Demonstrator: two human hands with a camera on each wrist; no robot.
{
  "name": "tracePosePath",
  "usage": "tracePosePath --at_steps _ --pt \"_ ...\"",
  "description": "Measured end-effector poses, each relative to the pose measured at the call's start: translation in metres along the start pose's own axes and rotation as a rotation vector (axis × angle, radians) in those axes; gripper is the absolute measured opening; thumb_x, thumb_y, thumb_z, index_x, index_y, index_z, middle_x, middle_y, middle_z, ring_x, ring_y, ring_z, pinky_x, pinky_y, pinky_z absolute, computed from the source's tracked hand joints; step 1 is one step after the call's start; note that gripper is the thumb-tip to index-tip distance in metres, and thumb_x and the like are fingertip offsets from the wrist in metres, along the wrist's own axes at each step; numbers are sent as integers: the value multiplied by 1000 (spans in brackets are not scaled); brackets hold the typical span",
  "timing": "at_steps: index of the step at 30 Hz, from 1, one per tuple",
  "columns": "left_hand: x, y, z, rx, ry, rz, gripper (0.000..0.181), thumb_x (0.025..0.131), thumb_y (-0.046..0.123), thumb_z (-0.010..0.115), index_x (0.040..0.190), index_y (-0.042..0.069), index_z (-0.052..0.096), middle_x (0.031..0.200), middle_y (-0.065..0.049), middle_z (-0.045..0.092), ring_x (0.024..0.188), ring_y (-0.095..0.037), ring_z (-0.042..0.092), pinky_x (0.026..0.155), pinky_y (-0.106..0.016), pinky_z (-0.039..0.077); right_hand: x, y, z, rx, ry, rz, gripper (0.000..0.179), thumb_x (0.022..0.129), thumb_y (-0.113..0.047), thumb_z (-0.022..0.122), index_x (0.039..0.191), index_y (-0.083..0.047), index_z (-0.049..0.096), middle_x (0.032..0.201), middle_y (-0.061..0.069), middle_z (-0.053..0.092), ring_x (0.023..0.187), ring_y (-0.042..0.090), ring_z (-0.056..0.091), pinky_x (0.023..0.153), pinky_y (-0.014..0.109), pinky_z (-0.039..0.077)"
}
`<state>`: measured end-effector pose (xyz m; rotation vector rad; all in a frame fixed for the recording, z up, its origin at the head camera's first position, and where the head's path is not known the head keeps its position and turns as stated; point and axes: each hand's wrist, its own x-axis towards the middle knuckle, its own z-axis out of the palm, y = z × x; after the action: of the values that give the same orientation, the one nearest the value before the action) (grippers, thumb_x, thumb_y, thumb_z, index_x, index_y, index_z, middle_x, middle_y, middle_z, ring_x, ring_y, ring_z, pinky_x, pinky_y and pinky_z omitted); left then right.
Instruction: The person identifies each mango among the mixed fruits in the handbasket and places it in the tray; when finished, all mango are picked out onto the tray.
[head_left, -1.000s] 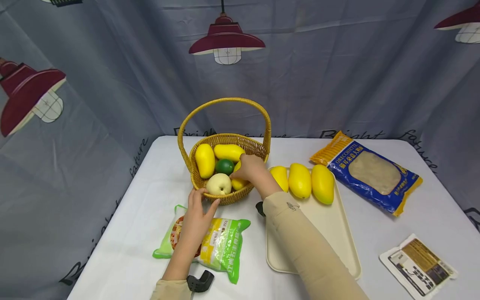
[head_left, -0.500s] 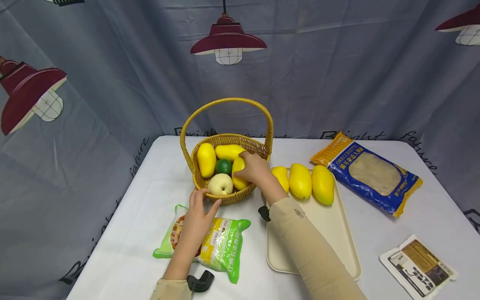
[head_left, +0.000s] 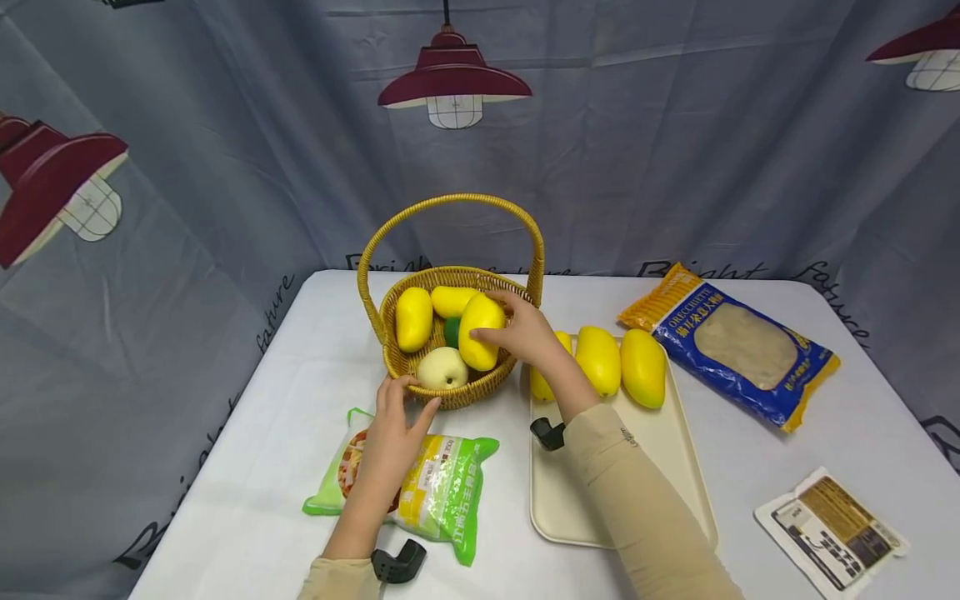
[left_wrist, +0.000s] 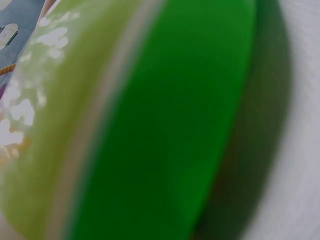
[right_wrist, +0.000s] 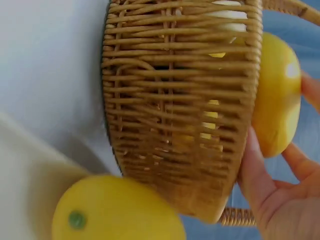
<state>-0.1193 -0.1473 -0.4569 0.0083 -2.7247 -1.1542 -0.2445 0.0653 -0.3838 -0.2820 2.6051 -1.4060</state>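
Observation:
My right hand (head_left: 525, 332) grips a yellow mango (head_left: 481, 332), fingers behind it and thumb across its near side. In the right wrist view that mango (right_wrist: 277, 95) stands up past the rim of the wicker basket (right_wrist: 175, 100). My left hand (head_left: 397, 437) touches the front rim of the basket (head_left: 457, 402) with its fingertips, thumb spread to the right. Inside the basket lie two other mangoes (head_left: 414, 320), a pale round pear (head_left: 442, 368) and a dark green round fruit (head_left: 452, 332), partly hidden by the held mango. The left wrist view shows mostly a blurred green bag edge (left_wrist: 170, 120).
Right of the basket, a cream tray (head_left: 555, 508) bears three mangoes (head_left: 643, 369) at its far end. A green and yellow food bag (head_left: 450, 492) lies under my left forearm. Farther right are a blue orecchiette bag (head_left: 738, 346) and a small flat pouch (head_left: 832, 533).
My right hand has lifted the mango from the basket's right side, bringing it up in front of the green fruit. The left hand stays at the rim.

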Motion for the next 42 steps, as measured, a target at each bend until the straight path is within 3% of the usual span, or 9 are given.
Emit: tracePosePath --at_steps 6,10,18,22,26,31,42 --pt "0 -1 -1 -1 -5 -6 57 94 59 48 131 17 40 150 -14 26 109 -34 55 73 -47 51 -20 13 -18 191 -30 -34 75 79 -36 80 144 -28 43 130 9 49 104 29 56 81 40 51" --pt "0 0 -2 -6 -16 -13 59 94 60 47 133 17 40 152 -16 23 116 -39 53 77 -52 50 -41 23 -34 267 -33 -10 72 79 -34 81 142 -35 44 135 10 44 102 31 58 81 40 52" --pt "2 0 -2 4 -7 -8 56 94 59 48 131 17 40 152 -16 23 108 -39 56 73 -51 51 -92 43 -52 272 -78 41 76 81 -29 81 145 -24 39 139 18 40 105 33 58 85 38 51" --pt "3 -1 -1 9 -7 -2 57 94 60 47 131 17 40 151 -17 24 108 -41 55 73 -52 51 -116 56 -53 234 -131 50 78 80 -28 81 144 -17 39 139 21 39 100 31 57 82 34 51" --pt "4 -1 -1 18 -6 1 55 95 58 48 131 17 40 150 -16 25 101 -40 57 69 -50 51 -134 70 -50 264 -191 81 77 81 -22 80 144 -13 36 137 24 36 91 29 59 75 32 52" --pt "4 -1 -2 12 -7 -1 53 95 55 50 131 17 40 151 -16 25 108 -39 55 72 -52 51 -142 79 -45 289 -215 119 79 81 -20 80 144 -12 32 137 24 34 84 28 57 71 31 51" --pt "3 -1 -2 0 -9 -2 56 94 59 49 131 17 41 152 -17 23 110 -40 54 74 -54 50 -140 79 -37 187 -227 201 79 78 -29 82 140 -15 35 134 22 41 89 27 54 73 35 49"
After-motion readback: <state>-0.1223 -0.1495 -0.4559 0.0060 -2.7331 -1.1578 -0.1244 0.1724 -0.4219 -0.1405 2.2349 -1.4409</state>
